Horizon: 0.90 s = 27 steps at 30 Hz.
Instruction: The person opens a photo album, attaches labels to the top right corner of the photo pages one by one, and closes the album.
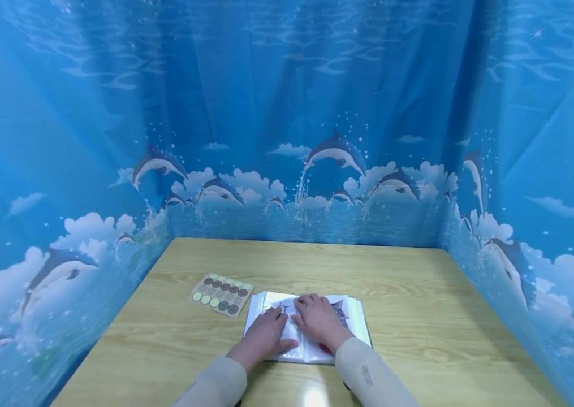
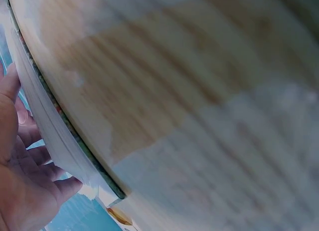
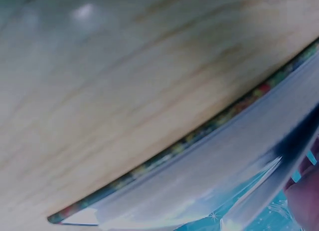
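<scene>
Two pale sleeves [image 1: 218, 377] lie nearest, over the worktop [image 1: 439, 333]. Beyond them an open book [image 1: 307, 347] sits well apart from the worktop's far edge, roughly midway between its left and right edges. The left hand [image 1: 266, 333] rests on the left page, its grip loose and wide; the right hand [image 1: 317, 317] rests across the middle, grip relaxed. A sticker sheet [image 1: 222, 294] lies near the book's far left corner.

Book [image 1: 312, 354] on table [image 1: 434, 322], sheet [image 1: 221, 295] to its left, curtain [image 1: 276, 102] behind

Left hand [image 1: 266, 332] and right hand [image 1: 319, 320] touch an open book [image 1: 310, 351] — sticker sheet [image 1: 221, 294], perhaps, nearby.
</scene>
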Tool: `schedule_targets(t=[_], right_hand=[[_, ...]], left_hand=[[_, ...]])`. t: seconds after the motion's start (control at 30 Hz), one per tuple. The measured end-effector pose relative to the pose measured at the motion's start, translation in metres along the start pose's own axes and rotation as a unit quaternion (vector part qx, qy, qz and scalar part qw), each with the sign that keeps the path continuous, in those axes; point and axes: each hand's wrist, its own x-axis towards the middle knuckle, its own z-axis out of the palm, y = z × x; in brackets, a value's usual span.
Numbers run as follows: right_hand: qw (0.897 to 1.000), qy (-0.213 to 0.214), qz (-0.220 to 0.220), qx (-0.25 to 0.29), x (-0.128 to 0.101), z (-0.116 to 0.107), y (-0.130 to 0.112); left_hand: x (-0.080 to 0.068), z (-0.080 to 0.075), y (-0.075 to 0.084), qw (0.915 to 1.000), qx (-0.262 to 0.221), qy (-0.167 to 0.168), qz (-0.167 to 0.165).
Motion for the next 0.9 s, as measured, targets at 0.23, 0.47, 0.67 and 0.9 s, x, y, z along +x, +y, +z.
schedule_targets(t=[0.23,0.47,0.67,0.9], right_hand=[[1.0,0.016,0.006,-0.001,-0.0025,0.0039,-0.0042],[1.0,0.007,0.019,0.009,-0.0033,0.0053,-0.0054],[1.0,0.008,0.012,0.002,-0.0042,0.008,-0.0064],[1.0,0.013,0.009,-0.005,-0.0038,0.0095,-0.0077]], left_hand=[[-0.0003,0.0001,-0.0005,1.0,-0.008,0.001,-0.002],[-0.0004,0.0005,-0.0007,1.0,-0.007,0.002,0.003],[-0.0014,0.0009,-0.001,0.9999,-0.009,0.006,0.005],[-0.0003,0.002,-0.0018,0.9999,-0.009,0.01,0.01]])
